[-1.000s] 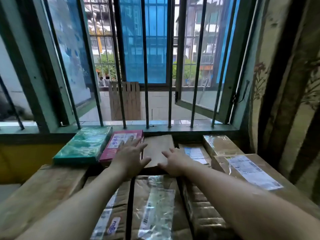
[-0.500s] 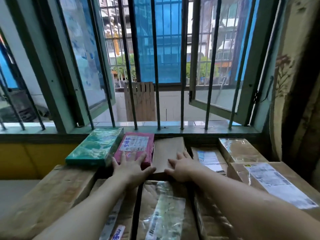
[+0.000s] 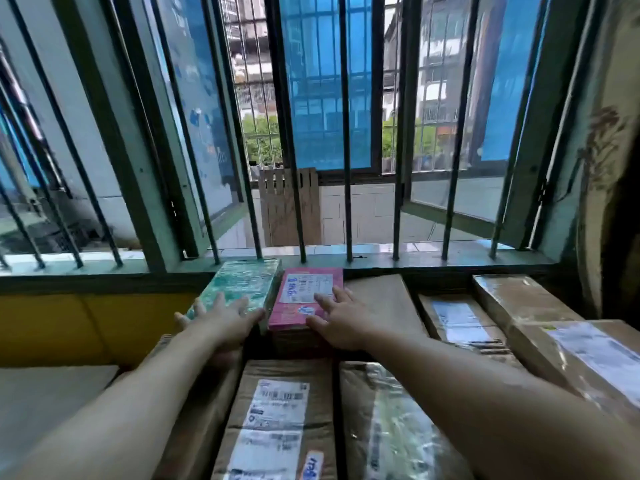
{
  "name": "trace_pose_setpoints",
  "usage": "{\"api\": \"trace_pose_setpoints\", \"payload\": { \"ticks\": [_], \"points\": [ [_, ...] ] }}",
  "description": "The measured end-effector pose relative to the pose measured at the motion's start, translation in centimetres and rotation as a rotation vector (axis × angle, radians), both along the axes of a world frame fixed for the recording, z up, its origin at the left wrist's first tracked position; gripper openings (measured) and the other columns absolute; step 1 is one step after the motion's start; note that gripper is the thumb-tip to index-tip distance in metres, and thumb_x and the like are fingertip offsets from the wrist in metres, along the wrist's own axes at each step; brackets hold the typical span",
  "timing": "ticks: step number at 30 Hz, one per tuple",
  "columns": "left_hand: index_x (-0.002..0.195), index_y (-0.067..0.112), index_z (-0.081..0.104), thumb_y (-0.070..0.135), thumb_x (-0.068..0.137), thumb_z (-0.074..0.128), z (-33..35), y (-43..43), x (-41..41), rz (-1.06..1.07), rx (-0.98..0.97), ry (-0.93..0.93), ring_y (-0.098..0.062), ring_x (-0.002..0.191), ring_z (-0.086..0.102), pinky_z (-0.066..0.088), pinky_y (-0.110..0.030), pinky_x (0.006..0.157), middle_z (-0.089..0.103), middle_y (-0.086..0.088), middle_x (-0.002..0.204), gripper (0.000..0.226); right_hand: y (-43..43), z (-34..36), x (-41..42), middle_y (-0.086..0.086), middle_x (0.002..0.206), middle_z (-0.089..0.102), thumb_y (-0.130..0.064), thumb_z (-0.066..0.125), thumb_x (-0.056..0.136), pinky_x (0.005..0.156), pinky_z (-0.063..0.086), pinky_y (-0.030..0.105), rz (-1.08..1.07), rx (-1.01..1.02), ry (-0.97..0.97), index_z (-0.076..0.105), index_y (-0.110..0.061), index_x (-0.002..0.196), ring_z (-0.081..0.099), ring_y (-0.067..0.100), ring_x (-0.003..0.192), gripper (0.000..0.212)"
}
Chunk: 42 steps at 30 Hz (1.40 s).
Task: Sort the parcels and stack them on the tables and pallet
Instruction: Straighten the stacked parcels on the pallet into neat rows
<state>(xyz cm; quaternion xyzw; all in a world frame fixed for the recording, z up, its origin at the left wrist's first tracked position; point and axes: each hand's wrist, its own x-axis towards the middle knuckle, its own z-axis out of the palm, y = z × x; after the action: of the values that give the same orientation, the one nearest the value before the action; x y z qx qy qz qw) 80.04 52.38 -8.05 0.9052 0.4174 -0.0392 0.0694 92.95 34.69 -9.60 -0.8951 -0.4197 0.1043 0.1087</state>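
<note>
**Parcels by the window: a loose two-hand reach at the back row**

Head view. Parcels fill the surface below the barred window (image 3: pixel 311 133). The pink parcel (image 3: pixel 304 296) lies flat at about 12 o'clock from the person, on top of a brown box, its far end close to the sill. Just beside it, at 11 o'clock, lies the green shrink-wrapped parcel (image 3: pixel 242 282); the two look to be touching or nearly so along their long edges. At 1 o'clock a flat brown carton (image 3: pixel 384 299) lies next to the pink one.

The left hand (image 3: pixel 225 317) is spread, fingers resting on the near end of the green parcel, thumb toward the gap. The right hand (image 3: pixel 343 323) is also spread, fingertips on the pink parcel's label and near right corner. Neither hand grips anything.

Risks, as I judge them: glossy film on the green parcel may let flat fingers slide instead of dragging it. Pulling the pink parcel by one corner could swing it into its green neighbour or tip it off its supporting box. Both arms are stretched over the taped near cartons (image 3: pixel 277 420), so leverage is poor and a forearm could shove one out of line.
</note>
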Motion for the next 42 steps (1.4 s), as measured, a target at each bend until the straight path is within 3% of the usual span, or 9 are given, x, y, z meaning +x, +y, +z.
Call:
{"api": "trace_pose_setpoints", "payload": {
  "ticks": [8, 12, 16, 19, 21, 25, 35, 42],
  "points": [
    [0.148, 0.046, 0.013, 0.078, 0.084, 0.02, -0.9, 1.5, -0.5, -0.121, -0.027, 0.012, -0.042, 0.144, -0.005, -0.002, -0.067, 0.108, 0.0, -0.003, 0.161, 0.071, 2.0, -0.4, -1.4, 0.009, 0.166, -0.003, -0.063, 0.024, 0.099, 0.12, 0.001, 0.048, -0.058, -0.12, -0.035, 0.011, -0.036, 0.157, -0.01, 0.03, 0.151, 0.065],
    [0.146, 0.036, 0.029, 0.068, 0.089, 0.033, 0.4, 3.9, -2.4, -0.199, -0.148, -0.224, -0.028, 0.144, 0.017, 0.015, -0.059, 0.113, 0.021, 0.0, 0.158, 0.065, 1.8, 0.1, -2.3, 0.007, 0.166, -0.003, -0.066, 0.025, 0.098, 0.121, 0.007, 0.049, -0.115, -0.101, -0.083, 0.004, -0.035, 0.157, -0.006, 0.028, 0.152, 0.07],
    [0.149, 0.041, 0.013, 0.07, 0.088, 0.033, -0.4, 6.2, -7.3, -0.079, -0.099, -0.11, -0.032, 0.146, 0.001, 0.005, -0.062, 0.113, 0.004, -0.003, 0.16, 0.071, 0.9, 0.0, -5.9, 0.006, 0.166, -0.004, -0.065, 0.029, 0.098, 0.122, 0.009, 0.047, -0.073, -0.06, -0.131, 0.004, -0.032, 0.157, -0.004, 0.026, 0.152, 0.073],
    [0.15, 0.039, 0.0, 0.07, 0.084, 0.044, -1.9, 6.5, -9.3, -0.037, -0.255, -0.105, -0.035, 0.145, 0.01, 0.015, -0.051, 0.117, 0.0, -0.009, 0.16, 0.085, -0.1, -0.5, -9.0, 0.005, 0.166, -0.007, -0.064, 0.028, 0.099, 0.123, 0.002, 0.046, -0.019, -0.09, -0.118, 0.003, -0.032, 0.157, -0.009, 0.025, 0.152, 0.072],
    [0.151, 0.034, 0.001, 0.064, 0.085, 0.051, -2.1, 5.5, -9.7, -0.053, -0.313, -0.169, -0.031, 0.145, 0.014, 0.019, -0.042, 0.117, 0.0, -0.009, 0.16, 0.089, -0.6, -1.3, -10.6, 0.004, 0.165, -0.008, -0.065, 0.028, 0.098, 0.122, 0.0, 0.047, -0.012, -0.13, -0.084, 0.003, -0.034, 0.157, -0.009, 0.024, 0.152, 0.071],
    [0.151, 0.031, 0.013, 0.052, 0.088, 0.056, -1.0, 4.5, -10.5, -0.086, -0.345, -0.3, -0.027, 0.145, 0.017, 0.021, -0.043, 0.116, 0.009, -0.007, 0.16, 0.079, -0.9, -3.0, -11.8, 0.002, 0.166, -0.003, -0.066, 0.024, 0.096, 0.122, 0.002, 0.047, -0.034, -0.207, -0.007, 0.001, -0.037, 0.156, -0.004, 0.024, 0.152, 0.07],
    [0.151, 0.026, 0.017, 0.048, 0.091, 0.054, -0.5, 3.9, -15.1, -0.033, -0.452, -0.385, -0.024, 0.144, 0.019, 0.021, -0.043, 0.115, 0.017, -0.002, 0.159, 0.073, 0.6, -1.0, -12.8, 0.003, 0.166, -0.002, -0.064, 0.031, 0.098, 0.122, 0.001, 0.043, 0.039, 0.037, -0.037, 0.01, -0.03, 0.157, -0.006, 0.022, 0.152, 0.071],
    [0.151, 0.029, 0.016, 0.047, 0.091, 0.055, -1.0, 6.5, -13.8, -0.08, -0.566, -0.438, -0.026, 0.144, 0.021, 0.024, -0.043, 0.113, 0.016, -0.003, 0.159, 0.075, 6.0, 0.1, -13.2, 0.007, 0.166, 0.002, -0.065, 0.033, 0.096, 0.123, 0.003, 0.045, 0.012, 0.048, -0.112, 0.012, -0.028, 0.157, -0.002, 0.025, 0.152, 0.074]
  ]
}}
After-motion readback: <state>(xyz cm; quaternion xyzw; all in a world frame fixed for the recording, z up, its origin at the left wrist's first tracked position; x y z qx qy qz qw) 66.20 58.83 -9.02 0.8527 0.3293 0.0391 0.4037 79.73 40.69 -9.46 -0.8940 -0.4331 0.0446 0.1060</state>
